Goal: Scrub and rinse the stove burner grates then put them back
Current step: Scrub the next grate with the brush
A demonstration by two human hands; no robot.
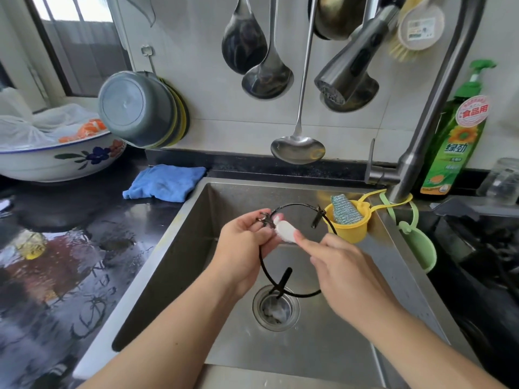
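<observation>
1. Steel sink (174, 276): dry-looking basin, round drain (276, 308) near its middle with something pale in the strainer.
2. Flowered white bowl (70, 160) on the desk, far left: holds clear plastic bags, something orange showing through.
3. Grey basin (134, 108) hangs on a wall hook, yellow ones nested behind it.
4. Yellow cup (351, 228) hooked on the tap base holds a silvery scouring pad (344, 210); green cup (421, 248) beside it, contents hidden.
5. Burner grate (280, 280), a thin black ring with short prongs, held tilted above the drain, not touching the basin.
6. Left hand (241, 242): grip clamped on the ring's upper left rim, by a prong.
7. Right hand (342, 273): fingers pinch a white cloth wad (285, 231), pressed to the ring just beside the left grip.
8. Black desk (56, 248), wet and glossy; folded blue cloth (165, 182) at the sink's back-left corner.
9. Tiled wall: ladles and spoons hanging; tap head (351, 63) overhead; green soap bottle (455, 141) right; window upper left.
</observation>
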